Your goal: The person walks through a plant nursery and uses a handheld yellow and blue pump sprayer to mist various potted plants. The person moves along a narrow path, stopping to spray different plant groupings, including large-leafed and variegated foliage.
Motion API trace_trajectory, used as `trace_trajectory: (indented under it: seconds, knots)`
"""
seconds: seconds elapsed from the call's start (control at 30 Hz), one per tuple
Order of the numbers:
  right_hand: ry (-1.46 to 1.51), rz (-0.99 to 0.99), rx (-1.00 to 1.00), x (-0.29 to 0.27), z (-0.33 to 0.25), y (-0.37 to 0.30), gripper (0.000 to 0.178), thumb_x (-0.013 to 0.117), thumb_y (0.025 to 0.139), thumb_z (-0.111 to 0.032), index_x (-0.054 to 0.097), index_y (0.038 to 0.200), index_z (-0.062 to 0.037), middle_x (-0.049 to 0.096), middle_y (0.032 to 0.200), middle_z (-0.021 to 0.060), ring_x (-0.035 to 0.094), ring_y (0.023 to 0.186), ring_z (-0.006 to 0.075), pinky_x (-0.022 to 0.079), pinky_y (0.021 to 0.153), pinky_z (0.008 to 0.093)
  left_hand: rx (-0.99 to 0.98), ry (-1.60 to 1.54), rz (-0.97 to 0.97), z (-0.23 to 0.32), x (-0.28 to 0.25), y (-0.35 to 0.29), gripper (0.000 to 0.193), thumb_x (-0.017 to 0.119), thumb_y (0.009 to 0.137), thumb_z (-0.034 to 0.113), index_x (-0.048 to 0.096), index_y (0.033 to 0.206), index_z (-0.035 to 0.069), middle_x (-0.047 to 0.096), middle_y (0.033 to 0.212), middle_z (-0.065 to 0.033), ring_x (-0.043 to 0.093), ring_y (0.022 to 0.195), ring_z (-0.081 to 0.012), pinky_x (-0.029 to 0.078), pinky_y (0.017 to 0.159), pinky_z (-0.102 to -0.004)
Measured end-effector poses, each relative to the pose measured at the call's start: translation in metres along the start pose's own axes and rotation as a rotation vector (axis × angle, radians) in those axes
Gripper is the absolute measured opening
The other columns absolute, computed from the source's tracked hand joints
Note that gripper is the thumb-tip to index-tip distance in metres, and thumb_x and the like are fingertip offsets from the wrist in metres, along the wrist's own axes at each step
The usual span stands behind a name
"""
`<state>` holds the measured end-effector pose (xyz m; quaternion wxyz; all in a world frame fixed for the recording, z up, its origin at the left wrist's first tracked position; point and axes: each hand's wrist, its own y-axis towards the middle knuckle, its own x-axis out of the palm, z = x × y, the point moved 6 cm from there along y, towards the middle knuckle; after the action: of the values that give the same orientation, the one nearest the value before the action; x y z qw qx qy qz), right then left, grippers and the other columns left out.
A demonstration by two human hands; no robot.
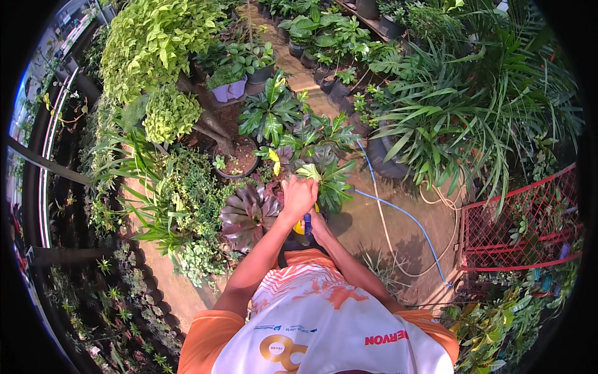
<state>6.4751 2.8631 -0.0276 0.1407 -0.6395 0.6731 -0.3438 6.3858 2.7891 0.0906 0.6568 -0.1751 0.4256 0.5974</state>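
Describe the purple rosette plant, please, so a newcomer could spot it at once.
Start at the lime-leaved tree, upper left, and follow its trunk down to the black pot. Below that pot, left of the left hand, is the rosette plant. It is broad-leaved and glossy purple, unlike the small-leaved green shrub on its left.

You wear a white shirt (330, 336) with orange sleeves (215, 327), wavy orange-and-white striping, orange blotches, and gold, red and blue print. Your handheld tool (306, 224) shows yellow and blue, and the leaf (309, 171) near it is pale green. You see a rosette plant (240, 218) in purplish bronze, a bush (152, 40) in lime green, a lilac pot (228, 91), a bright blue hose (409, 210), and a red lattice panel (522, 232) patterned in diamonds
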Motion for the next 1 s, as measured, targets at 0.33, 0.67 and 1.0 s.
trace_trajectory:
  seconds: [0.33,0.67,1.0]
  knots:
    - [0.06,-0.039,-0.044,-0.013,-0.009,0.029,0.046,0.039,0.1,-0.049,0.057,0.085,-0.009,0.057,0.066,0.0007,0.053,0.058,0.0099,0.044,0.058,0.0256,-0.013,0.006,-0.101,-0.02,0.048,0.005,0.033,0.052,0.093,0.03,0.063,0.074,0.005,0.065,0.076,-0.0154,0.057,0.079,-0.0359,0.039,0.076,-0.0482]
    - [-0.043,-0.007,-0.055,-0.023,-0.01,0.041,0.046,0.036,0.1,-0.042,0.059,0.08,-0.0078,0.058,0.065,0.0017,0.054,0.058,0.0107,0.044,0.057,0.0267,-0.103,-0.284,-0.024,-0.04,0.06,-0.001,0.028,0.051,0.095,0.027,0.058,0.085,0.002,0.06,0.086,-0.0187,0.052,0.084,-0.039,0.038,0.08,-0.0471]
    - [-0.005,-0.072,-0.051,-0.013,-0.014,0.037,0.043,0.039,0.099,-0.039,0.062,0.086,-0.0049,0.061,0.068,0.0032,0.059,0.06,0.0122,0.049,0.062,0.0268,-0.117,-0.183,-0.056,-0.043,0.045,0.001,0.03,0.054,0.091,0.034,0.065,0.088,0.006,0.064,0.082,-0.0157,0.056,0.084,-0.0378,0.038,0.08,-0.0497]
